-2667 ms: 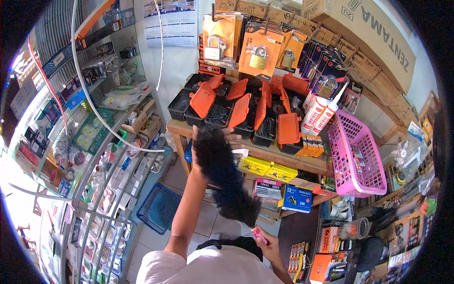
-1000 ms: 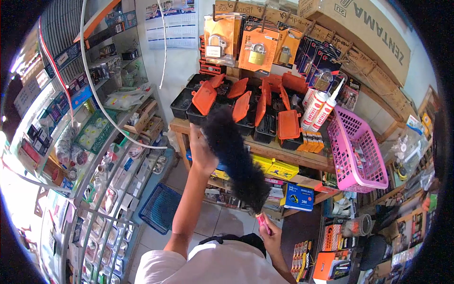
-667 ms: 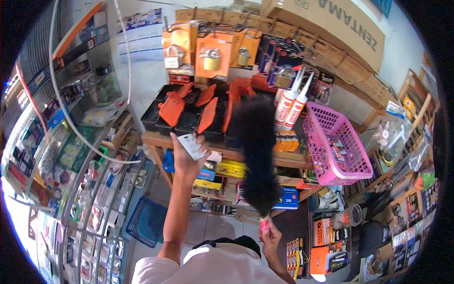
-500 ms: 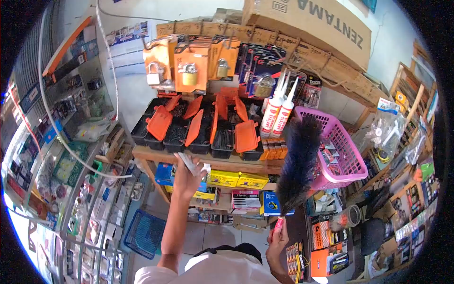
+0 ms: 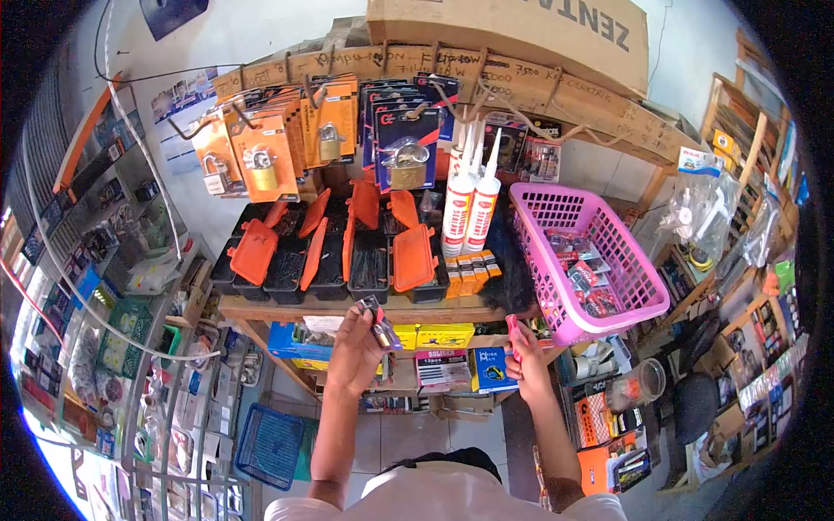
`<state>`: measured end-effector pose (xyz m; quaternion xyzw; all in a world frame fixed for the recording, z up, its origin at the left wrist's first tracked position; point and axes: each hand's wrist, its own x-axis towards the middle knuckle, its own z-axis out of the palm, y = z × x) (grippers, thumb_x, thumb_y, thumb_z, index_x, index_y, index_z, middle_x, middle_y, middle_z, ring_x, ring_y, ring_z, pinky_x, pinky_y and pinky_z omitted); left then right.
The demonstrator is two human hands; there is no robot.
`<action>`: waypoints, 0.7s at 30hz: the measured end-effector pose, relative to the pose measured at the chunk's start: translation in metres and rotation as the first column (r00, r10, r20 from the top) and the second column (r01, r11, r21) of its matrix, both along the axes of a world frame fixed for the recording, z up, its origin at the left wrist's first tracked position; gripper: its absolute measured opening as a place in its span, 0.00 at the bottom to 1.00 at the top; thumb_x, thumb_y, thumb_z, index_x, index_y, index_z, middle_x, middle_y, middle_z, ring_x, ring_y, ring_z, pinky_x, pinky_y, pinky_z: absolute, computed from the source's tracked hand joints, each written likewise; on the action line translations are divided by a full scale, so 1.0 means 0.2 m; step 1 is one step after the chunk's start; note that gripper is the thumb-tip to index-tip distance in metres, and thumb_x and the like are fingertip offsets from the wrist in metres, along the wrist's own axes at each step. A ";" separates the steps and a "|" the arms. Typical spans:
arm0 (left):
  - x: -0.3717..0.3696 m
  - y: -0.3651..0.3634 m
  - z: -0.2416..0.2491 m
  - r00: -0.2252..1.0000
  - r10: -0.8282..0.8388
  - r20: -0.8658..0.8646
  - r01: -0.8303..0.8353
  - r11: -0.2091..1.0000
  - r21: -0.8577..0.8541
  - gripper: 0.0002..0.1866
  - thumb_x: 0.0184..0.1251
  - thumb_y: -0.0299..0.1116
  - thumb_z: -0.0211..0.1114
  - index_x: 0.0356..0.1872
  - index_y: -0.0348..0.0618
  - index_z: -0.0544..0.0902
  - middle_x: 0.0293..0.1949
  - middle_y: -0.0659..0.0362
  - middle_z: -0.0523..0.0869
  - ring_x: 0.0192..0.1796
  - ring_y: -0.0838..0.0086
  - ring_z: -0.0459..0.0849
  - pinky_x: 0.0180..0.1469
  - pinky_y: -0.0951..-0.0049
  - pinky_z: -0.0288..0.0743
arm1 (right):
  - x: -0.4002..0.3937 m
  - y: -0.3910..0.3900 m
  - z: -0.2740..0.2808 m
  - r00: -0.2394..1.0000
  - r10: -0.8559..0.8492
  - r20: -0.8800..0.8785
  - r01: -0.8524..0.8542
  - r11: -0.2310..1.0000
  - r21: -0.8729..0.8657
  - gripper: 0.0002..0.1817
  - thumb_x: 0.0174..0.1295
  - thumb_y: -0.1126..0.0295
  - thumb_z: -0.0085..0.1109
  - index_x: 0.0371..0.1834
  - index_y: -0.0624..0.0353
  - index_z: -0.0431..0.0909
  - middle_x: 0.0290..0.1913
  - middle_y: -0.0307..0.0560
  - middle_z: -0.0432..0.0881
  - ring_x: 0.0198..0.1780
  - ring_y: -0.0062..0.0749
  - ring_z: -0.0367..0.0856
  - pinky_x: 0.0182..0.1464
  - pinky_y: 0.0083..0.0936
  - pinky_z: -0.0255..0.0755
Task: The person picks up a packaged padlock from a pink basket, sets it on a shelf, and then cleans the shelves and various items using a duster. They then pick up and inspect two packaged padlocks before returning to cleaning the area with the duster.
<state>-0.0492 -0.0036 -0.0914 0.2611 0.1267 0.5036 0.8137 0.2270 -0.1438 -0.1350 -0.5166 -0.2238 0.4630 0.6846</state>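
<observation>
**Duster at work among a hardware stall's packed shelves**

At far left, glass-fronted shelves (image 5: 130, 286) carry small packeted goods, stacked where a buyer can see them through the panes. Carded padlocks (image 5: 261, 161) hang from hooks on the wall above, faces outward for easy picking. Below them, black trays with orange lids (image 5: 334, 260) sit side by side on a wooden shelf (image 5: 287, 310), lids tipped up so the contents show.

In front of that shelf the person's left hand (image 5: 356, 347) is raised and closed around a small carded item (image 5: 378, 326), apparently a padlock pack, held upright just beside the shelf edge, clear of the trays. Tubes of sealant (image 5: 469, 204) stand upright behind the trays, nozzles up.

To their right, the right hand (image 5: 524, 352) grips the pink handle (image 5: 512, 328) of a feather duster (image 5: 512, 269), fingers wrapped shut around it. Its dark plume is pushed up into the gap between the sealant tubes and a pink basket (image 5: 625, 269), touching or very near both. The basket sits tilted on the shelf end, small packets gathered in its bottom.
</observation>
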 end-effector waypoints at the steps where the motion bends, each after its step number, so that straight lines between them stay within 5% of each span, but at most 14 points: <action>1: 0.03 -0.01 0.02 1.000 -0.006 -0.001 0.006 1.000 0.003 0.05 0.76 0.32 0.53 0.47 0.48 0.75 0.39 0.63 0.83 0.40 0.72 0.82 0.41 0.64 0.80 | 0.03 0.02 0.00 0.993 0.091 -0.073 -0.089 0.995 0.037 0.22 0.71 0.58 0.54 0.65 0.46 0.65 0.32 0.36 0.77 0.16 0.13 0.61 0.16 0.13 0.51; 6: 0.15 -0.04 0.01 0.999 -0.050 -0.013 0.050 0.996 0.071 0.05 0.75 0.31 0.54 0.47 0.50 0.75 0.40 0.65 0.82 0.42 0.75 0.81 0.48 0.68 0.76 | 0.09 -0.02 -0.05 0.989 0.117 -0.089 -0.117 0.993 0.010 0.26 0.70 0.55 0.55 0.68 0.47 0.61 0.44 0.42 0.82 0.21 0.21 0.72 0.22 0.22 0.66; 8: 0.18 -0.04 0.01 0.996 -0.083 0.028 0.081 0.995 0.063 0.04 0.75 0.31 0.54 0.46 0.49 0.75 0.42 0.65 0.82 0.44 0.77 0.80 0.50 0.69 0.74 | 0.03 -0.12 -0.02 0.989 -0.003 0.150 0.026 0.989 -0.149 0.35 0.67 0.50 0.56 0.72 0.50 0.55 0.50 0.47 0.81 0.35 0.30 0.82 0.31 0.24 0.73; 9: 0.18 -0.06 0.02 0.994 -0.105 0.011 0.104 0.992 0.069 0.05 0.76 0.32 0.54 0.47 0.48 0.75 0.43 0.66 0.81 0.45 0.77 0.79 0.53 0.69 0.74 | 0.01 -0.20 -0.03 0.935 0.081 0.345 0.011 0.967 -0.256 0.44 0.66 0.46 0.56 0.76 0.57 0.47 0.61 0.57 0.73 0.59 0.43 0.76 0.51 0.34 0.74; 10: 0.18 -0.07 0.04 0.995 -0.103 0.013 0.102 0.992 0.070 0.05 0.76 0.32 0.54 0.47 0.48 0.75 0.43 0.66 0.81 0.45 0.77 0.79 0.53 0.69 0.74 | 0.01 -0.33 -0.12 0.683 0.094 0.725 0.066 0.980 -0.189 0.42 0.66 0.52 0.58 0.76 0.56 0.47 0.63 0.55 0.70 0.61 0.42 0.72 0.56 0.36 0.70; 11: 0.18 -0.09 0.06 0.995 -0.097 0.005 0.096 0.994 0.051 0.04 0.76 0.30 0.53 0.46 0.47 0.75 0.44 0.64 0.82 0.46 0.76 0.80 0.53 0.68 0.75 | 0.01 -0.42 -0.19 0.288 0.077 0.955 0.082 0.991 -0.105 0.41 0.66 0.58 0.60 0.76 0.54 0.47 0.66 0.54 0.67 0.63 0.41 0.69 0.61 0.37 0.66; 12: 0.17 -0.11 0.07 0.996 -0.089 -0.006 0.089 0.996 0.030 0.03 0.76 0.29 0.52 0.45 0.47 0.75 0.44 0.62 0.82 0.47 0.76 0.81 0.53 0.67 0.76 | -0.06 -0.48 -0.11 0.286 0.081 0.955 0.075 0.991 -0.107 0.41 0.66 0.58 0.60 0.76 0.54 0.47 0.66 0.54 0.67 0.63 0.41 0.69 0.61 0.37 0.66; 14: 0.16 -0.13 0.08 0.995 -0.095 -0.027 0.097 0.994 0.047 0.03 0.76 0.29 0.52 0.42 0.48 0.74 0.43 0.63 0.82 0.47 0.75 0.81 0.52 0.66 0.76 | -0.28 -0.65 0.16 0.137 0.237 0.962 0.393 0.878 -0.272 0.38 0.65 0.62 0.60 0.75 0.58 0.52 0.66 0.55 0.65 0.67 0.42 0.63 0.67 0.38 0.58; 18: 0.19 -0.18 0.17 0.983 -0.183 -0.016 0.183 0.965 0.188 0.03 0.76 0.29 0.51 0.42 0.46 0.73 0.45 0.62 0.80 0.51 0.74 0.78 0.60 0.64 0.69 | -0.37 -0.54 0.44 0.322 0.092 0.942 0.109 0.985 -0.133 0.38 0.65 0.58 0.60 0.73 0.61 0.55 0.68 0.63 0.62 0.69 0.48 0.60 0.70 0.39 0.52; 20: 0.23 -0.23 0.31 0.982 -0.159 -0.099 0.178 0.956 0.233 0.05 0.76 0.28 0.52 0.36 0.47 0.69 0.39 0.62 0.79 0.42 0.78 0.78 0.48 0.72 0.73 | -0.41 -0.37 0.52 0.441 0.076 0.894 -0.200 0.980 0.016 0.29 0.64 0.60 0.61 0.66 0.60 0.68 0.60 0.56 0.73 0.59 0.41 0.72 0.63 0.34 0.63; 21: 0.26 -0.23 0.35 0.978 -0.173 -0.115 0.200 0.934 0.295 0.05 0.76 0.29 0.53 0.37 0.47 0.68 0.37 0.63 0.78 0.40 0.80 0.77 0.45 0.74 0.72 | -0.44 -0.28 0.55 0.528 0.087 0.845 -0.206 0.978 0.029 0.26 0.64 0.60 0.62 0.62 0.61 0.71 0.54 0.51 0.76 0.53 0.35 0.75 0.57 0.31 0.66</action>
